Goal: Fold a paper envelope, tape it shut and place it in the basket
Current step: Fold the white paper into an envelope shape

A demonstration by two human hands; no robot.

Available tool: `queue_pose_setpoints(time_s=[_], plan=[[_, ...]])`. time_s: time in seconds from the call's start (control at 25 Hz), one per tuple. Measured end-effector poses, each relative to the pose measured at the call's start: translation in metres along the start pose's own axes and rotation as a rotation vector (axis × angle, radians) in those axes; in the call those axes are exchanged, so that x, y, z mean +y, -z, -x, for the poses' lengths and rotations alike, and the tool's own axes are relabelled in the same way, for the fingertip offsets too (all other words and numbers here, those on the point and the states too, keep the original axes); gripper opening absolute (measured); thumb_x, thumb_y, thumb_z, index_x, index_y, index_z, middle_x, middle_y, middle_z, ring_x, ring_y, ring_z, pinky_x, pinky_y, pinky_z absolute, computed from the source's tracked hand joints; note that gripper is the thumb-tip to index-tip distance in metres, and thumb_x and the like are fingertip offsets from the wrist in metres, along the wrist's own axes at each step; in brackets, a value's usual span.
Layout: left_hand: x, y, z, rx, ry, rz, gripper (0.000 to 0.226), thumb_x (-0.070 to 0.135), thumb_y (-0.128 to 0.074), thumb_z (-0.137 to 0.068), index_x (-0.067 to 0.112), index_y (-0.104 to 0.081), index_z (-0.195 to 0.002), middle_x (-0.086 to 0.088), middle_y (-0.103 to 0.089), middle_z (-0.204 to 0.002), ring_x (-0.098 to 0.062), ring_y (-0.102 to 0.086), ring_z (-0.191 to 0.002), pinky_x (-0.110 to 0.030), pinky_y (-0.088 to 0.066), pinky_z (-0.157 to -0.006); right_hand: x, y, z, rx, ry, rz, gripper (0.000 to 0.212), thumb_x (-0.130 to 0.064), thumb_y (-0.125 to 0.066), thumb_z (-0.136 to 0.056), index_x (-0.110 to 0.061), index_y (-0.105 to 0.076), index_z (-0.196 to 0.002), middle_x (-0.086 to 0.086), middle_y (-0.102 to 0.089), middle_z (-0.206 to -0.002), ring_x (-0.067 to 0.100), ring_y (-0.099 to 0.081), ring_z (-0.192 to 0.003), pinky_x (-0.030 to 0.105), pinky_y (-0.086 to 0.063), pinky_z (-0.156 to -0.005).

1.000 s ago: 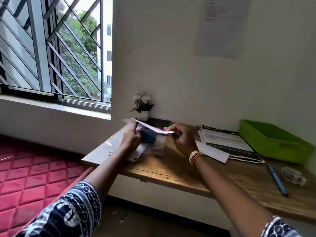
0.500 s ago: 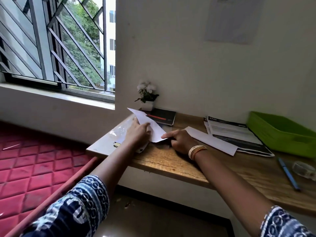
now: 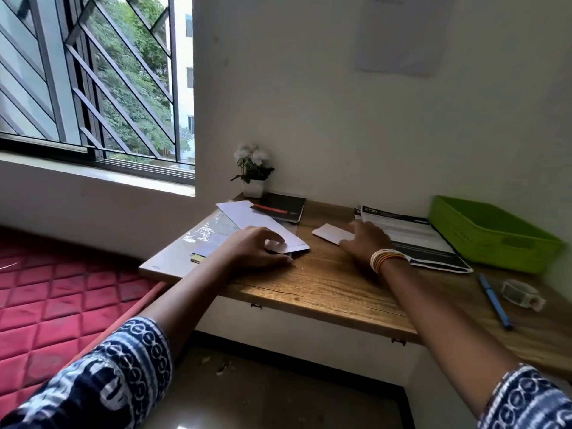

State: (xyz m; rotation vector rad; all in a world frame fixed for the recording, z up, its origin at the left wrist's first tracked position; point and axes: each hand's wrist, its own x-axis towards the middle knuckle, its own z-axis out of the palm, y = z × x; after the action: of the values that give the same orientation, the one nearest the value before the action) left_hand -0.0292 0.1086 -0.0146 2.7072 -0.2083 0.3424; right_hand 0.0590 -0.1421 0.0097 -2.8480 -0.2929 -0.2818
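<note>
while left hand (image 3: 253, 246) rests on paper (image 3: 263, 224), right hand (image 3: 366, 243) touching envelope (image 3: 332, 233)

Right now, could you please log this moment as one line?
left hand: rests on paper | right hand: on envelope | basket: empty | tape: untouched

A wooden worktop (image 3: 325, 283) stands against a plain pale wall (image 3: 309, 103), where a sheet of paper (image 3: 399, 32) hangs. To the left, daylight enters through a barred window (image 3: 93, 82) with green trees outside. A red quilted mattress (image 3: 55, 305) lies beneath it.
</note>
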Motion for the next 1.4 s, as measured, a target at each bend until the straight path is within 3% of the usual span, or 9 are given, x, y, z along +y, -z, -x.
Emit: queue_pose_setpoints(time_s=[0.16, 0.32, 0.56, 0.76, 0.88, 1.0, 1.08, 1.2, 1.4], plan=[[0.003, -0.001, -0.006, 0.029, -0.03, -0.035, 0.051, 0.063, -0.063, -0.074, 0.031, -0.068, -0.114, 0.006, -0.066, -0.121, -0.017, -0.058, -0.112, -0.039, -0.049, -0.095, 0.023, -0.008, -0.006, -0.123, -0.158, 0.022, 0.093, -0.072, -0.059, -0.069, -0.014, -0.039, -0.139, 0.014, -0.045, -0.141, 0.035, -0.046, -0.126, 0.044, -0.044, -0.101], [0.003, -0.001, -0.013, 0.001, 0.099, 0.118, 0.042, 0.058, -0.062, -0.079, 0.031, -0.071, -0.11, 0.005, -0.067, -0.119, -0.016, -0.058, -0.11, -0.038, -0.048, -0.094, 0.027, -0.006, -0.017, -0.076, -0.17, 0.064, 0.097, -0.08, -0.06, -0.062, -0.013, -0.047, -0.131, 0.017, -0.051, -0.135, 0.037, -0.048, -0.121, 0.043, -0.044, -0.097], [0.017, -0.004, -0.032, -0.047, 0.171, 0.089, 0.036, 0.045, -0.066, -0.083, 0.032, -0.067, -0.116, 0.0, -0.063, -0.124, -0.019, -0.055, -0.113, -0.037, -0.046, -0.097, 0.031, -0.009, -0.022, -0.103, -0.158, -0.136, 0.092, -0.075, -0.069, -0.055, -0.007, -0.056, -0.115, 0.012, -0.063, -0.111, 0.027, -0.059, -0.094, 0.031, -0.044, -0.071], [0.023, -0.008, -0.041, 0.058, 0.243, 0.074, 0.035, 0.037, -0.074, -0.075, 0.023, -0.073, -0.106, -0.002, -0.07, -0.109, -0.019, -0.061, -0.101, -0.031, -0.049, -0.087, 0.028, -0.012, -0.016, -0.065, -0.183, -0.009, 0.094, -0.077, -0.064, -0.061, -0.01, -0.051, -0.126, 0.017, -0.052, -0.131, 0.035, -0.05, -0.117, 0.043, -0.042, -0.093], [0.03, -0.01, -0.043, 0.131, 0.222, -0.003, 0.028, 0.032, -0.076, -0.07, 0.02, -0.077, -0.095, -0.002, -0.073, -0.096, -0.018, -0.064, -0.09, -0.026, -0.048, -0.074, 0.011, -0.008, -0.007, 0.109, -0.145, 0.17, 0.087, -0.074, -0.06, -0.067, -0.014, -0.051, -0.13, 0.018, -0.044, -0.137, 0.037, -0.042, -0.125, 0.047, -0.036, -0.1], [0.03, -0.012, -0.043, 0.18, 0.2, -0.054, 0.02, 0.027, -0.075, -0.071, 0.02, -0.078, -0.089, -0.001, -0.074, -0.091, -0.017, -0.065, -0.086, -0.023, -0.044, -0.07, -0.019, -0.004, -0.004, 0.168, 0.105, -0.122, 0.055, -0.05, -0.066, -0.077, -0.01, -0.063, -0.114, 0.013, -0.06, -0.119, 0.029, -0.056, -0.11, 0.038, -0.047, -0.091], [0.025, -0.013, -0.04, 0.194, 0.194, -0.003, 0.017, 0.022, -0.075, -0.071, 0.02, -0.078, -0.087, -0.001, -0.074, -0.09, -0.016, -0.065, -0.085, -0.023, -0.047, -0.072, -0.04, -0.004, -0.007, -0.069, 0.153, -0.333, 0.032, -0.027, -0.071, -0.08, -0.004, -0.069, -0.102, 0.013, -0.068, -0.102, 0.024, -0.063, -0.092, 0.032, -0.05, -0.079], [0.016, -0.014, -0.035, 0.233, 0.216, 0.189, 0.016, 0.015, -0.073, -0.073, 0.019, -0.078, -0.089, 0.0, -0.074, -0.092, -0.013, -0.065, -0.085, -0.021, -0.048, -0.075, -0.065, -0.006, -0.017, -0.324, 0.009, -0.428, 0.011, -0.009, -0.067, -0.083, 0.001, -0.067, -0.088, 0.012, -0.062, -0.073, 0.017, -0.054, -0.058, 0.027, -0.043, -0.054], [0.012, -0.015, -0.035, 0.212, 0.19, 0.346, 0.021, 0.016, -0.071, -0.078, 0.021, -0.076, -0.098, 0.004, -0.074, -0.096, -0.004, -0.063, -0.082, -0.013, -0.041, -0.07, -0.08, -0.003, -0.031, -0.388, -0.059, -0.434, 0.028, -0.02, -0.066, -0.081, -0.013, -0.051, -0.058, -0.003, -0.049, -0.036, 0.008, -0.042, -0.03, 0.012, -0.031, -0.036]])
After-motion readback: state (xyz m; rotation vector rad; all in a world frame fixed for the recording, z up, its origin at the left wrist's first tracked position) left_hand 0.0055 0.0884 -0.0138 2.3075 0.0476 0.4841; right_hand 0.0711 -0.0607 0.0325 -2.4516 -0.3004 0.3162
